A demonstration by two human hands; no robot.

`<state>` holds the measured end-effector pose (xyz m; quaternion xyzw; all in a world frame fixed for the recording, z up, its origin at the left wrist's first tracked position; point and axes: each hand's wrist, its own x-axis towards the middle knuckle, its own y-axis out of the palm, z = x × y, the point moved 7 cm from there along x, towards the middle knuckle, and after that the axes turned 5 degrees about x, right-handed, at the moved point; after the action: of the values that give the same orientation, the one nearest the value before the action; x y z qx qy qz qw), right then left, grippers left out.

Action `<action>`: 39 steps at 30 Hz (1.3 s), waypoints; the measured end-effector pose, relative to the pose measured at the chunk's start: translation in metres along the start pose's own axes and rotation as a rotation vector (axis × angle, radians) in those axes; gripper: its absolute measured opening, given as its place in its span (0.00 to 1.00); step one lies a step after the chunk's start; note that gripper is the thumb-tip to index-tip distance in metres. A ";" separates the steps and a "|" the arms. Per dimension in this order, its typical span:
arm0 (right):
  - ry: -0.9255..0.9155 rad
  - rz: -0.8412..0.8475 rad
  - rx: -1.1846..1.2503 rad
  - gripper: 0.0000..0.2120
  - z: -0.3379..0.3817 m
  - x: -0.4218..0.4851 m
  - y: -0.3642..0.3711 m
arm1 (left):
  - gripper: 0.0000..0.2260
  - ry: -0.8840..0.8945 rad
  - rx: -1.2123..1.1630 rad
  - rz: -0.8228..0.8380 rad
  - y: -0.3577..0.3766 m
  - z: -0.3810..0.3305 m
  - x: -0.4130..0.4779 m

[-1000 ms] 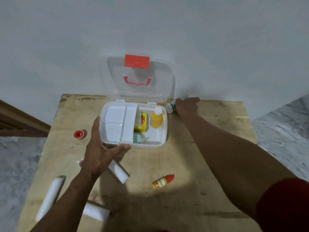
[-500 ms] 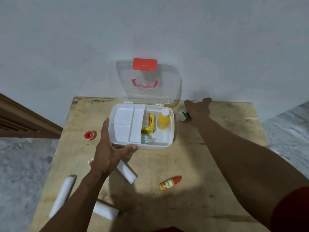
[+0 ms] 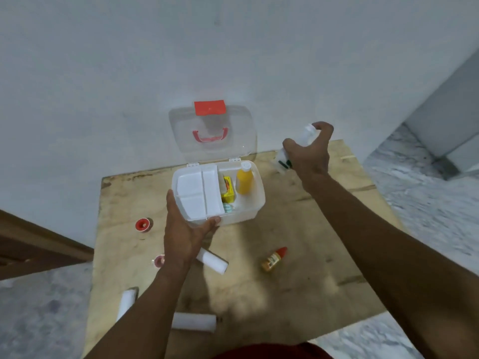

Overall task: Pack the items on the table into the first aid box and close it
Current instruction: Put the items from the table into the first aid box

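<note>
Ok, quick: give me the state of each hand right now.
Left hand: open, straight fingers and thumb braced against the front-left corner of the first aid box.
Right hand: closed, gripping the white bottle.

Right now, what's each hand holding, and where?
Right hand grips the white bottle around its middle. Left hand only braces the near-left corner of the box with straight fingers.
</note>
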<state>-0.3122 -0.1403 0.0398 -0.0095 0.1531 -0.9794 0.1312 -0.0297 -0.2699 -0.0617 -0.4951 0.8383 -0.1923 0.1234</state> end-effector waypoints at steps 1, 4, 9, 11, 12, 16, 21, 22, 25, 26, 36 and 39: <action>-0.056 -0.020 0.010 0.27 0.007 -0.012 -0.003 | 0.48 0.008 0.008 -0.006 -0.001 -0.001 0.000; -0.234 -0.059 -0.014 0.28 0.026 -0.044 -0.003 | 0.50 0.008 0.017 -0.015 -0.002 0.003 0.004; -0.422 -0.036 -0.105 0.30 0.034 -0.087 0.008 | 0.51 -0.006 0.046 -0.019 -0.005 0.006 0.001; -0.447 0.019 -0.135 0.30 0.028 -0.093 0.020 | 0.52 -0.022 0.058 -0.021 -0.005 0.008 0.001; -0.456 0.047 -0.157 0.30 0.024 -0.095 0.027 | 0.53 -0.032 0.065 -0.022 -0.004 0.010 0.000; -0.519 0.156 -0.228 0.31 0.006 -0.097 0.052 | 0.52 -0.048 0.066 -0.039 -0.005 0.008 -0.001; -0.560 0.221 -0.409 0.29 -0.018 -0.094 0.069 | 0.51 -0.020 0.055 -0.024 -0.005 0.007 0.001; -0.541 0.216 -0.435 0.29 -0.022 -0.092 0.069 | 0.51 -0.022 0.053 -0.025 -0.006 0.006 0.002; -0.509 0.204 -0.455 0.28 -0.030 -0.086 0.070 | 0.51 -0.033 0.052 -0.025 -0.006 0.007 0.004; -0.499 0.202 -0.455 0.28 -0.031 -0.084 0.071 | 0.52 -0.035 0.058 -0.022 -0.006 0.007 0.005; -0.424 0.198 -0.626 0.24 -0.040 -0.078 0.081 | 0.53 -0.090 0.071 0.005 -0.001 0.011 0.009; -0.438 0.214 -0.636 0.23 -0.038 -0.079 0.082 | 0.53 -0.092 0.071 0.014 0.000 0.010 0.009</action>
<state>-0.2175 -0.1838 -0.0191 -0.2421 0.4171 -0.8389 0.2523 -0.0293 -0.2796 -0.0709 -0.4929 0.8278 -0.1981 0.1803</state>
